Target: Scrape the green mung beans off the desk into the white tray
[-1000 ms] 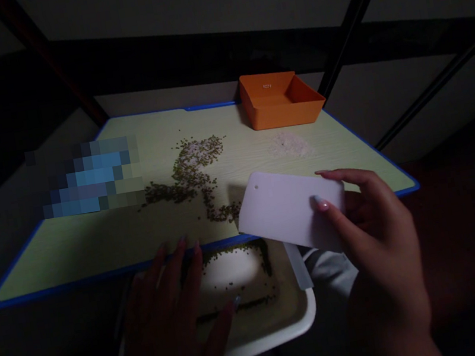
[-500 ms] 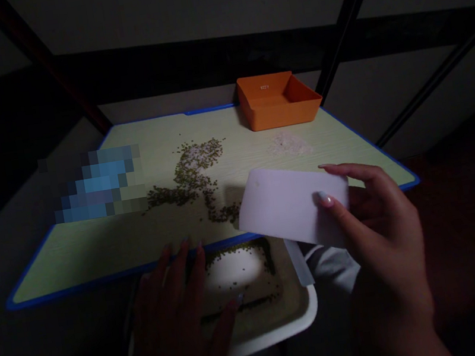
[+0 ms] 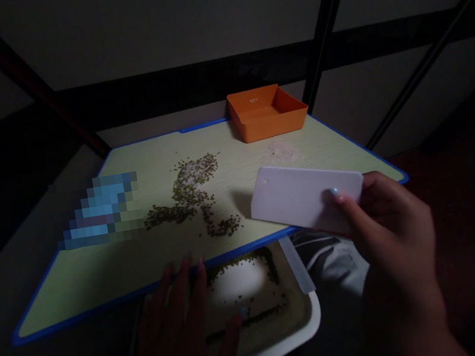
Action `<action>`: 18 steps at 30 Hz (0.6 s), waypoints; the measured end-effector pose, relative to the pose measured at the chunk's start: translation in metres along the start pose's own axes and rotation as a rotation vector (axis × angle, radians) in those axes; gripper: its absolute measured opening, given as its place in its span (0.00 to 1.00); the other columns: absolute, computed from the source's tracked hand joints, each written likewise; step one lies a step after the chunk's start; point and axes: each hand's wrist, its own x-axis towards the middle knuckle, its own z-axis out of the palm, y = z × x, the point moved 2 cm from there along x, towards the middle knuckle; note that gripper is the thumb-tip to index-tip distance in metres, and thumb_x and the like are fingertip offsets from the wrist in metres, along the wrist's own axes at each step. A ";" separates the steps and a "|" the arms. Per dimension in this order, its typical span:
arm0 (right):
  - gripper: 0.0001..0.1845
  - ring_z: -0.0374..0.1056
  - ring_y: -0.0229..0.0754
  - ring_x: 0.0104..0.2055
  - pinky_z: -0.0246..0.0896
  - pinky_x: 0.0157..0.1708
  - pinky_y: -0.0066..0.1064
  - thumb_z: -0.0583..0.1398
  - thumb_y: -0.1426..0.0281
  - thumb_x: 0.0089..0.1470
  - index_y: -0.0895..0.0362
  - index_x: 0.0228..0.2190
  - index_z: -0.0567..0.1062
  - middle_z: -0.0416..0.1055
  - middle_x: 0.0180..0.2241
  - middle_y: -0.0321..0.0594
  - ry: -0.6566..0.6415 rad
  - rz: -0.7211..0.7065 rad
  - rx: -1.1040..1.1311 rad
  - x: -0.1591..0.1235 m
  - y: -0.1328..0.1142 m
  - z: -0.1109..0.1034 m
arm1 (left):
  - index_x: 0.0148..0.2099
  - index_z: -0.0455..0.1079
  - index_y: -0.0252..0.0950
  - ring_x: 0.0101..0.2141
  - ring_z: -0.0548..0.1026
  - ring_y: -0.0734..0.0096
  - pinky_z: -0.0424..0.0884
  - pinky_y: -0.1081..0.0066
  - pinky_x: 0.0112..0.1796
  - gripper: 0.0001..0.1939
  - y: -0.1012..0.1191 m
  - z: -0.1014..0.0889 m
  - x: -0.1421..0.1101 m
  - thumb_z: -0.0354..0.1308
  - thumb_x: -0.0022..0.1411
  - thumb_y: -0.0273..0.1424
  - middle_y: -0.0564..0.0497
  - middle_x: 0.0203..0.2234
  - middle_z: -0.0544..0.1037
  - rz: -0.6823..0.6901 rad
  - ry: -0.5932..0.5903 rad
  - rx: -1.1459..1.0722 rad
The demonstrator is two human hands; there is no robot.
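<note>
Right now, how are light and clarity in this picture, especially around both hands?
Head view: dim surroundings, brighter light on the pale yellow-green, blue-edged tabletop; left hand in deep shadow, its wrist end fading into dark; right hand clearer, its flat white card casting a shadow leftward; pixelated blue patch at left, unreadable.

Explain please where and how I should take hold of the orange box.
Probably pinch the orange box by its near wall's rim, coming from above: the open top leaves that rim exposed, and approaching high should avoid the pale grains lying in front.
</note>
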 end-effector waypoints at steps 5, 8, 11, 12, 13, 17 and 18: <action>0.04 0.68 0.34 0.24 0.62 0.21 0.23 0.65 0.68 0.57 0.53 0.32 0.75 0.74 0.26 0.33 -0.110 0.017 0.019 -0.001 0.002 0.009 | 0.72 0.40 0.37 0.67 0.55 0.46 0.62 0.46 0.58 0.42 0.000 0.000 0.000 0.51 0.64 0.45 0.36 0.66 0.61 -0.007 -0.035 0.011; 0.04 0.68 0.34 0.25 0.62 0.21 0.23 0.65 0.68 0.58 0.52 0.33 0.74 0.74 0.27 0.32 -0.130 0.024 0.035 -0.003 0.002 0.013 | 0.72 0.42 0.35 0.65 0.57 0.44 0.63 0.45 0.56 0.40 0.002 0.000 0.003 0.48 0.65 0.45 0.35 0.64 0.62 -0.003 -0.005 0.012; 0.04 0.67 0.34 0.25 0.61 0.21 0.24 0.64 0.67 0.59 0.52 0.33 0.74 0.73 0.27 0.32 -0.155 0.027 0.013 -0.006 0.003 0.016 | 0.72 0.42 0.36 0.65 0.57 0.44 0.63 0.44 0.57 0.39 0.003 0.000 0.003 0.47 0.65 0.44 0.35 0.64 0.63 -0.024 0.015 -0.001; 0.04 0.66 0.34 0.25 0.60 0.21 0.24 0.64 0.67 0.59 0.52 0.32 0.73 0.73 0.27 0.32 -0.159 0.023 -0.001 -0.006 0.003 0.017 | 0.72 0.42 0.37 0.66 0.57 0.44 0.63 0.44 0.57 0.39 0.003 0.001 0.003 0.48 0.65 0.45 0.36 0.65 0.62 -0.030 0.009 -0.005; 0.05 0.65 0.34 0.24 0.60 0.21 0.24 0.64 0.67 0.59 0.53 0.32 0.73 0.72 0.26 0.32 -0.159 0.020 -0.016 -0.006 0.004 0.017 | 0.72 0.42 0.37 0.66 0.57 0.44 0.63 0.44 0.57 0.39 0.003 0.001 0.003 0.48 0.65 0.45 0.36 0.65 0.62 -0.029 0.007 -0.008; 0.07 0.65 0.34 0.24 0.59 0.21 0.25 0.64 0.66 0.58 0.53 0.30 0.72 0.71 0.25 0.32 -0.116 0.012 -0.046 -0.001 0.006 0.015 | 0.72 0.42 0.36 0.66 0.57 0.45 0.64 0.44 0.57 0.40 0.002 -0.001 0.001 0.50 0.64 0.43 0.35 0.65 0.62 -0.010 0.003 0.003; 0.07 0.65 0.34 0.24 0.59 0.21 0.25 0.64 0.66 0.58 0.53 0.30 0.72 0.72 0.25 0.33 -0.104 0.011 -0.045 0.001 0.006 0.014 | 0.72 0.42 0.36 0.66 0.57 0.44 0.64 0.44 0.57 0.40 0.002 -0.001 0.001 0.50 0.64 0.43 0.35 0.65 0.62 -0.010 0.003 0.007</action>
